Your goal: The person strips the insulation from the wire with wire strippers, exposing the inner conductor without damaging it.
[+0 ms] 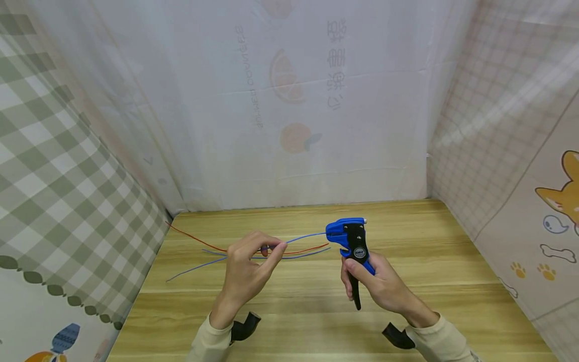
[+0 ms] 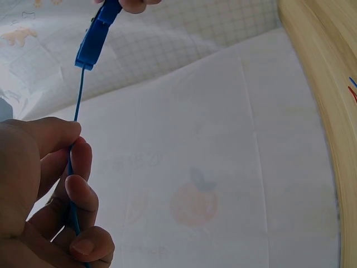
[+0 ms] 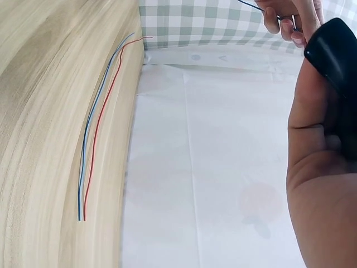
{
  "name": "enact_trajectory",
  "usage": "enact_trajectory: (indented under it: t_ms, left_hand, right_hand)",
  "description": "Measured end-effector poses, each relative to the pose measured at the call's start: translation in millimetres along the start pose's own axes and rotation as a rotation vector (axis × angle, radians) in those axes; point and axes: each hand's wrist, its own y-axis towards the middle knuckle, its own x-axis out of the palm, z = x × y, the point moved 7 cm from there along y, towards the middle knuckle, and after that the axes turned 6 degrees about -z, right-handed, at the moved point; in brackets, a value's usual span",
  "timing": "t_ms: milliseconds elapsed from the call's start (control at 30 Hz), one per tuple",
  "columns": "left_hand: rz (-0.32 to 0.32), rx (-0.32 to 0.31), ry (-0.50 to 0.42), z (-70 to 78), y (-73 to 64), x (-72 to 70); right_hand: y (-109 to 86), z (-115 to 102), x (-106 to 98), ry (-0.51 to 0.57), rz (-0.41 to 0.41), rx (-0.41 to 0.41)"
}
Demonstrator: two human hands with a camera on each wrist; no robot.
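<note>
My left hand point(image 1: 249, 259) pinches a thin blue wire point(image 1: 307, 236) between thumb and fingertips. In the left wrist view the same wire point(image 2: 80, 95) also runs down through the other, curled fingers. Its far end meets the nose of a blue and black wire stripper point(image 1: 355, 236); how deep it sits inside is hidden. My right hand point(image 1: 382, 284) grips the stripper by its handles, holding it upright above the table, nose toward the left hand. In the right wrist view only a black handle end point(image 3: 332, 53) of the tool shows beside the thumb.
A red wire point(image 3: 96, 128) and another blue wire point(image 3: 86, 128) lie side by side on the wooden table point(image 1: 316, 322), behind and below the left hand. White printed sheeting point(image 1: 298, 181) stands at the back; a checked cloth point(image 1: 81, 136) hangs on the left.
</note>
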Motion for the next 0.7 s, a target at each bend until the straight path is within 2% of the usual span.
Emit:
enact_trajectory:
  t_ms: [700]
  left_hand:
    - [0.004, 0.018, 0.004, 1.0, 0.1, 0.8]
  right_hand:
    - [-0.3, 1.0, 3.4, -0.014, 0.048, -0.013]
